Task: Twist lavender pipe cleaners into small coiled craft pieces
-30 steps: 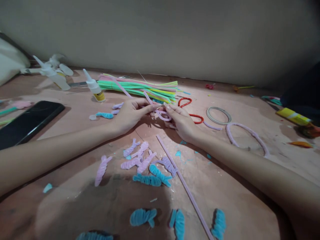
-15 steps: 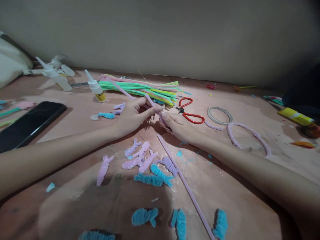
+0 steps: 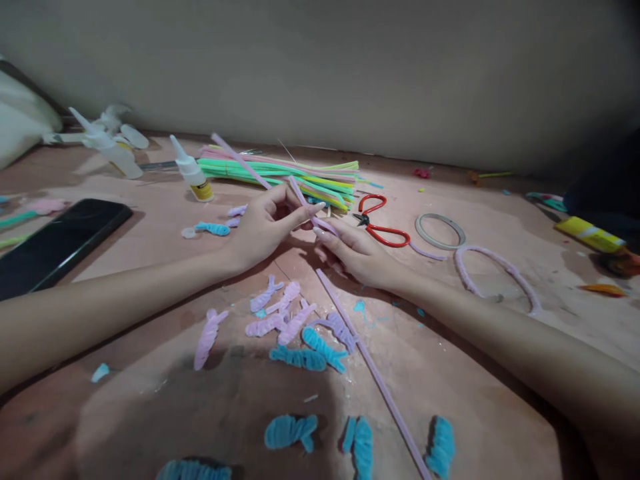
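Both my hands meet above the middle of the table around a lilac pipe cleaner (image 3: pixel 239 159). My left hand (image 3: pixel 267 223) pinches it between thumb and fingers, with one length rising to the upper left and a short end sticking up by the thumb. My right hand (image 3: pixel 355 250) grips the same stem close to my left fingertips. Below my hands, a straight lilac pipe cleaner (image 3: pixel 373 367) slants across the table. Beside it lie several coiled pink pieces (image 3: pixel 297 323), a lilac coiled piece (image 3: pixel 341 331) and several blue coiled pieces (image 3: pixel 299 358).
Behind my hands lies a bundle of coloured pipe cleaners (image 3: pixel 280 175). Red-handled scissors (image 3: pixel 387 235), a tape roll (image 3: pixel 440 231) and a lilac-wrapped ring (image 3: pixel 520 273) sit to the right. Leftward are a glue bottle (image 3: pixel 193 172), another bottle (image 3: pixel 113 150) and a black phone (image 3: pixel 70 243).
The held pipe cleaner's long end has swung upward at the upper left. It now bends between my hands toward my right hand, whose fingers have shifted slightly.
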Demonstrator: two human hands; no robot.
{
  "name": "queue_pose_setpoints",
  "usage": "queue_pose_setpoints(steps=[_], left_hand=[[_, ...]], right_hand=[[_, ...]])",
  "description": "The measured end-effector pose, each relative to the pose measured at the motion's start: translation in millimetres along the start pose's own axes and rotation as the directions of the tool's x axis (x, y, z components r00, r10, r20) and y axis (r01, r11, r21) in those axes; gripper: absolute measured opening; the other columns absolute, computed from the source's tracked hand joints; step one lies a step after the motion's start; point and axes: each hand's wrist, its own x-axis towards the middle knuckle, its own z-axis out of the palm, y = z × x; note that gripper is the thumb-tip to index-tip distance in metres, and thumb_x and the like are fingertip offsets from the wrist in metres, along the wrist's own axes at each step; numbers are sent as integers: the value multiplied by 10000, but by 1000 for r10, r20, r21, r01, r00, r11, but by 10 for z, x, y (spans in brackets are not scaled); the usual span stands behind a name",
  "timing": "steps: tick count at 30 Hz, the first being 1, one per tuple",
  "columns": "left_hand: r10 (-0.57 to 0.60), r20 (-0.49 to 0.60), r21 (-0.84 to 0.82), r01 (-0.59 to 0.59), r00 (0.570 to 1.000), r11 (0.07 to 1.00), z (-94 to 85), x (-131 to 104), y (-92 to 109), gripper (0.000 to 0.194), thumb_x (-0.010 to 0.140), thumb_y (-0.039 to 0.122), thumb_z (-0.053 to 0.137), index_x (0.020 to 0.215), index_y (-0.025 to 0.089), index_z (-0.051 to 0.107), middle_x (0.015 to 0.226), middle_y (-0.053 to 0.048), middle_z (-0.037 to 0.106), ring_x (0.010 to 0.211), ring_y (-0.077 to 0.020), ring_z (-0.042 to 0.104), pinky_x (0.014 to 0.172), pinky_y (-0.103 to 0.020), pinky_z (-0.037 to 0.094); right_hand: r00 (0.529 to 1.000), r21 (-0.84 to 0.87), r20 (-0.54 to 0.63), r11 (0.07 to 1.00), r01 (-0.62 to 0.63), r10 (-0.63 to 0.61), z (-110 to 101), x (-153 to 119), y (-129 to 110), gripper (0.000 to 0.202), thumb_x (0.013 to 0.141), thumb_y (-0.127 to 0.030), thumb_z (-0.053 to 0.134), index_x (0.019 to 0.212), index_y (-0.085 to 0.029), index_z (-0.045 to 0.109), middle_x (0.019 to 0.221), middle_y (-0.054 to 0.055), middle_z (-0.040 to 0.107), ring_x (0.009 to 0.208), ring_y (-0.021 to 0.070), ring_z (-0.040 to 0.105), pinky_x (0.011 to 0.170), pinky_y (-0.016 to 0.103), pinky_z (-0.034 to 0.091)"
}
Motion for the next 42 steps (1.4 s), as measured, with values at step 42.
queue_pose_setpoints(steps=[42], left_hand=[[26, 98, 84, -35, 995, 996, 18, -58, 29, 475, 860, 644, 757, 839, 226, 534, 661, 32, 565, 546, -109, 561, 510, -241, 428]], right_hand=[[997, 284, 53, 957, -63, 50, -66, 68, 65, 457, 1044, -512, 550, 739, -176, 509, 674, -40, 400, 559, 81, 277, 493, 233, 209]])
